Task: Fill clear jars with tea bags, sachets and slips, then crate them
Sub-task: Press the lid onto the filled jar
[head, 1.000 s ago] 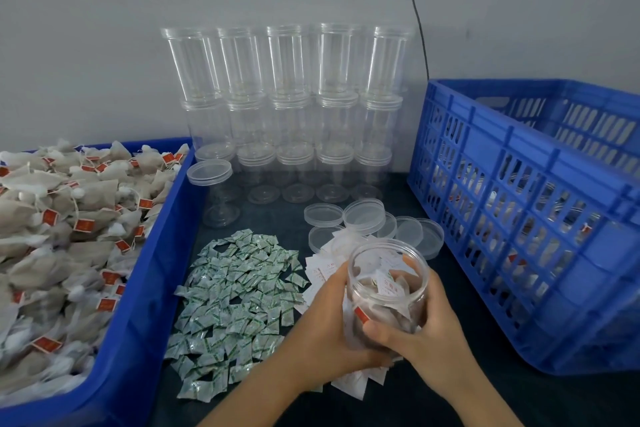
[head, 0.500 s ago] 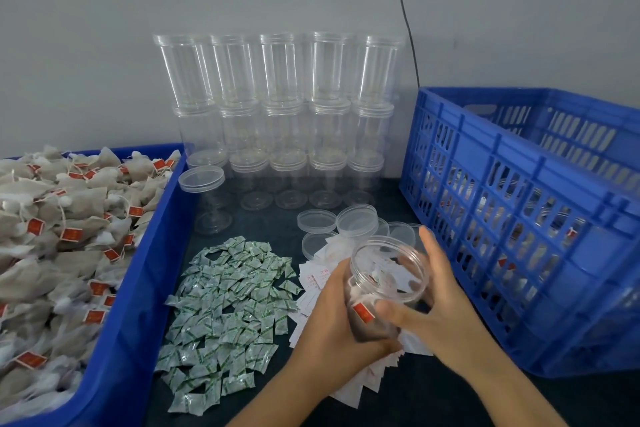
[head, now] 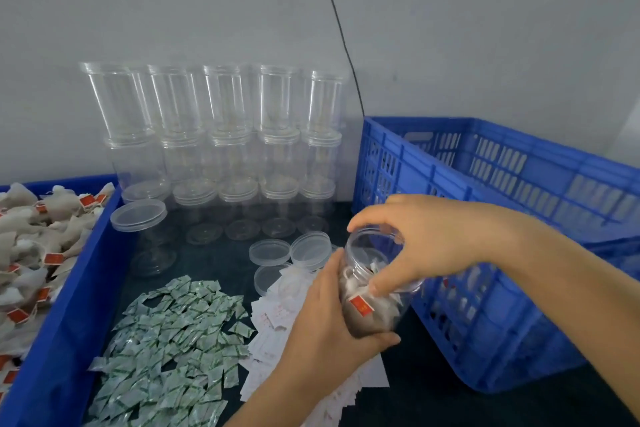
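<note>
On a dark tabletop (head: 214, 267) against a grey wall, both hands, left hand (head: 332, 333) and right hand (head: 426, 243), grip one filled jar (head: 374, 291) between two blue crates, one at left (head: 69, 322), one at right (head: 502, 218).

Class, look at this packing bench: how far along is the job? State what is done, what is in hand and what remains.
Done: some filled jars show through the crate slots. In hand: the left hand grips a jar of tea bags; the right hand covers its mouth, and whether a lid is on is unclear. Left: many stacked empty jars, with tea bags, sachets and slips still plentiful.
</note>
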